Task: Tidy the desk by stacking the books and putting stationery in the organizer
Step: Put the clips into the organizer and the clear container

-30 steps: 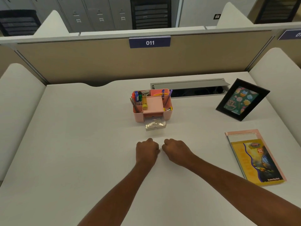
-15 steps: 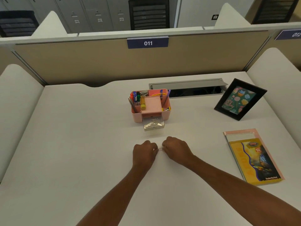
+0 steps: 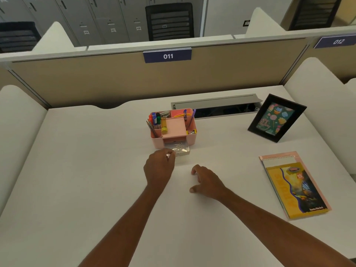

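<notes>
While right hand (image 3: 207, 182) rests | left hand (image 3: 159, 166) moved to drawer (image 3: 182, 150)

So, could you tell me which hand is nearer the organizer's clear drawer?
The left hand, pinching a small shiny item beside the clear drawer; the right hand is empty, farther back.

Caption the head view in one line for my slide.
Left hand pinches a small silvery item at the open clear drawer of the pink organizer; right hand rests on the desk.
</notes>
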Action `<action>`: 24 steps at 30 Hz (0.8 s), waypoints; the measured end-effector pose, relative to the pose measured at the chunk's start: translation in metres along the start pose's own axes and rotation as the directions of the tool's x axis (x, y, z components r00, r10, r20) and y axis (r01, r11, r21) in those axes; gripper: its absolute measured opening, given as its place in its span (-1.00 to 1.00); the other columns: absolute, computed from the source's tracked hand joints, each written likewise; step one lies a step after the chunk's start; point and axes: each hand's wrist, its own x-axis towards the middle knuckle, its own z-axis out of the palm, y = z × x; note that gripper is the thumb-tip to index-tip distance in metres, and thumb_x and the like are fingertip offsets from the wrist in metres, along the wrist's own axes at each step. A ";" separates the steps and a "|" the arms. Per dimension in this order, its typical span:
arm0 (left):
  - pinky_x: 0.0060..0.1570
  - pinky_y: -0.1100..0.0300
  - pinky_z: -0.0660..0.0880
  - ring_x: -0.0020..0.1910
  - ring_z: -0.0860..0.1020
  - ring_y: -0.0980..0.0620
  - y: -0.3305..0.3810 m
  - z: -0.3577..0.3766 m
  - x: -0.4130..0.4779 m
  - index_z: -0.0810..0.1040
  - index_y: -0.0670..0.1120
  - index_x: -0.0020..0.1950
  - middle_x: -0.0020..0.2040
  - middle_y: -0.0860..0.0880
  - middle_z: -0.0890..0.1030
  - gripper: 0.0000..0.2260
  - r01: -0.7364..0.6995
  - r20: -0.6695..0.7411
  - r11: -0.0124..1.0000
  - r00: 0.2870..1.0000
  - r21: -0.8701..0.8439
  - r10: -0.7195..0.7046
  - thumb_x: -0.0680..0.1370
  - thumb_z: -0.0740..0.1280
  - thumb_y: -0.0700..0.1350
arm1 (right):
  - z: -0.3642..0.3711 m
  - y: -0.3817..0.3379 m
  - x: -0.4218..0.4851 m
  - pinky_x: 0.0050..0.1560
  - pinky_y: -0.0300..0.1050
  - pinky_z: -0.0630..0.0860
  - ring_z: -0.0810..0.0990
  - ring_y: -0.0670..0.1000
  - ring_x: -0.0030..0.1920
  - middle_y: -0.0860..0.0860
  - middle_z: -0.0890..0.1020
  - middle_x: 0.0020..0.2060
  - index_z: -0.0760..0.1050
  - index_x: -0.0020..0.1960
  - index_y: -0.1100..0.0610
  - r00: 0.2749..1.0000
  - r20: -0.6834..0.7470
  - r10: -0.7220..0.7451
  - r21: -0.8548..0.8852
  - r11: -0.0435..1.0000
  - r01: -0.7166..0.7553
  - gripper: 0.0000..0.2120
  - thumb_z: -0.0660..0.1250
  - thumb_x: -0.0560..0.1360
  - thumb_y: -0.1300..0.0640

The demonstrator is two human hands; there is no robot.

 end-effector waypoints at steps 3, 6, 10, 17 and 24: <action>-0.10 0.07 0.65 -0.07 0.67 0.00 0.008 0.002 0.023 0.73 0.09 0.15 0.02 0.05 0.75 -0.78 0.016 0.030 0.998 0.999 0.063 -0.018 0.62 0.34 0.08 | -0.001 -0.002 0.003 -0.12 -0.08 0.37 0.50 0.02 -0.07 -0.11 0.45 -0.11 0.39 0.16 -0.02 1.000 0.007 0.007 -0.027 1.000 -0.007 -0.39 0.64 0.25 -0.04; -0.16 0.14 0.61 -0.06 0.66 0.02 0.014 0.009 0.038 0.73 0.07 0.16 0.04 0.04 0.75 -0.77 0.008 0.078 0.993 0.997 0.114 -0.017 0.61 0.34 0.06 | -0.002 -0.002 0.005 -0.13 -0.07 0.40 0.51 0.04 -0.07 -0.09 0.46 -0.10 0.38 0.15 -0.03 1.000 0.020 0.023 -0.025 0.999 -0.023 -0.37 0.65 0.23 -0.04; -0.21 0.20 0.53 -0.04 0.65 0.03 0.018 0.017 0.048 0.74 0.04 0.16 0.04 0.04 0.74 -0.77 0.010 0.109 0.988 0.994 0.156 -0.027 0.63 0.33 0.04 | -0.004 -0.003 0.007 -0.11 -0.05 0.45 0.52 0.05 -0.07 -0.06 0.48 -0.07 0.37 0.14 -0.02 0.999 0.026 0.031 -0.024 0.999 -0.030 -0.37 0.65 0.22 -0.03; -0.17 0.20 0.54 -0.01 0.66 0.01 0.015 0.027 0.052 0.73 0.04 0.20 0.09 0.03 0.74 -0.76 0.031 0.107 0.984 0.993 0.175 -0.051 0.63 0.35 0.06 | -0.002 -0.001 0.008 -0.11 -0.03 0.48 0.51 0.06 -0.10 -0.09 0.46 -0.10 0.36 0.13 -0.03 0.999 0.023 0.027 -0.013 1.000 -0.027 -0.36 0.66 0.21 -0.03; -0.19 0.17 0.58 -0.09 0.63 0.05 0.026 0.022 0.024 0.65 0.02 0.13 -0.01 0.04 0.71 -0.81 0.133 -0.052 0.990 0.989 -0.048 -0.135 0.66 0.32 0.09 | -0.003 -0.003 0.009 -0.16 -0.07 0.44 0.52 0.03 -0.10 -0.08 0.50 -0.06 0.35 0.11 -0.05 0.998 0.031 0.052 -0.015 0.999 -0.051 -0.35 0.66 0.20 -0.04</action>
